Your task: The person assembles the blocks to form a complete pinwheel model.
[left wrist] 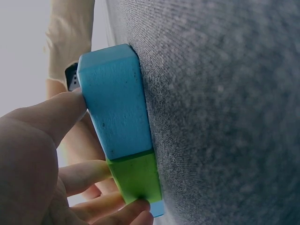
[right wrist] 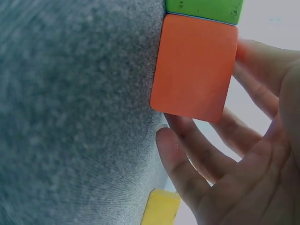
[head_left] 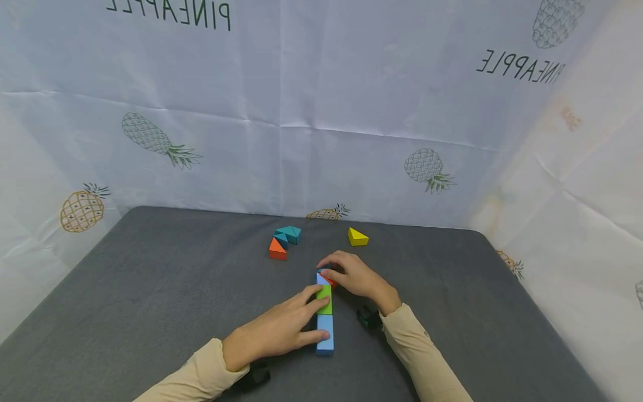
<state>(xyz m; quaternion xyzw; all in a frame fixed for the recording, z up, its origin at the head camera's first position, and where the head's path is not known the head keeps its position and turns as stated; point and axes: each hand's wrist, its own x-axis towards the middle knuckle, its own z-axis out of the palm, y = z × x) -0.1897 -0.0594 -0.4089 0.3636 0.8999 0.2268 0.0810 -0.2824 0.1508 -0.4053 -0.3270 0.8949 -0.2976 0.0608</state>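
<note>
A row of blocks lies on the table, running away from the wearer. Nearest is a light blue block (head_left: 325,335), then a green block (head_left: 324,301), with a light blue triangular block (head_left: 321,278) and a red triangular block (right wrist: 194,68) beyond. My left hand (head_left: 281,329) lies along the row from the left. Its thumb touches the near blue block, and its fairly straight fingers rest on the green one. At the far end my right hand (head_left: 359,276) has its thumb on the red block and its fingers bent around that end. Those fingers partly hide the blue tip there.
Beyond the hands, two teal triangular blocks (head_left: 288,233) lie close to an orange triangular block (head_left: 278,249). A yellow triangular block (head_left: 358,237) sits to their right. The dark grey table (head_left: 150,290) meets a pineapple-print cloth (head_left: 301,167) at its back edge.
</note>
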